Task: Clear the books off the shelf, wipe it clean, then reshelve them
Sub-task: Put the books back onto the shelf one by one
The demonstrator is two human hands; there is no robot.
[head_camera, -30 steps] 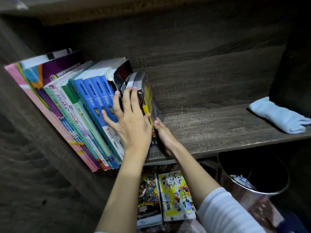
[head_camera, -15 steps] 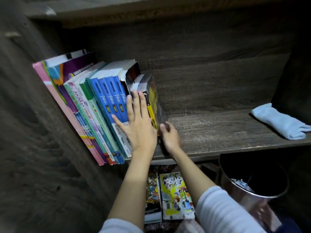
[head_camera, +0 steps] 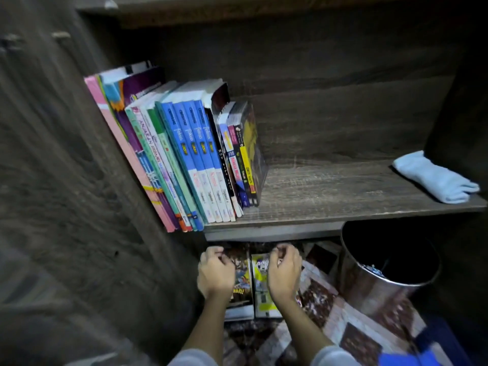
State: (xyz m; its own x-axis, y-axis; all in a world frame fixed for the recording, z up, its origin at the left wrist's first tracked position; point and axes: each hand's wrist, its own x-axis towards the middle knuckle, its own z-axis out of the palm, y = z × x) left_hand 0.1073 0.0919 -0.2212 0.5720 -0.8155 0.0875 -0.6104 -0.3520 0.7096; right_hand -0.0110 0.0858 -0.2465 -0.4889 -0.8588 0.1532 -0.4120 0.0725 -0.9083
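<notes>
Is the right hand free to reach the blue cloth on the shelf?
Likely yes: the right hand is below the shelf edge, but nothing stands between it and the cloth.

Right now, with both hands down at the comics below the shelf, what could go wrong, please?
1. The books lean left, unbraced at their right end; pushing comics in could make them slide.
2. The open bin stands near the comics; a loose grip might drop one into it.
3. The cloth lies on the shelf, where later books could trap it.
</notes>
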